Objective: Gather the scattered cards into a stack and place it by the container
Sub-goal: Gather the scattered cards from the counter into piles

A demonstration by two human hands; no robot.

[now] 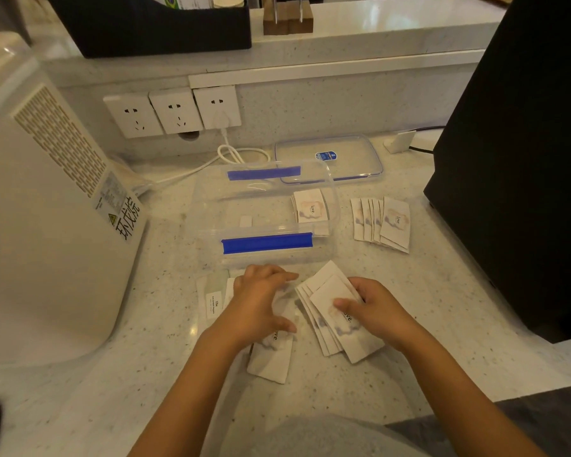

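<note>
cards [340, 319] fanned, long axes slanting far-left, pinched in right hand [376, 311]; left hand [261, 301] fingers spread.

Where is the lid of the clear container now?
The lid lies flat on the counter behind the container, toward its right, below the wall sockets.

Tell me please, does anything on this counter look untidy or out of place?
Yes: the cards are loose. One fan lies right of the container, another is under the right hand, and one card lies by the left hand.
</note>
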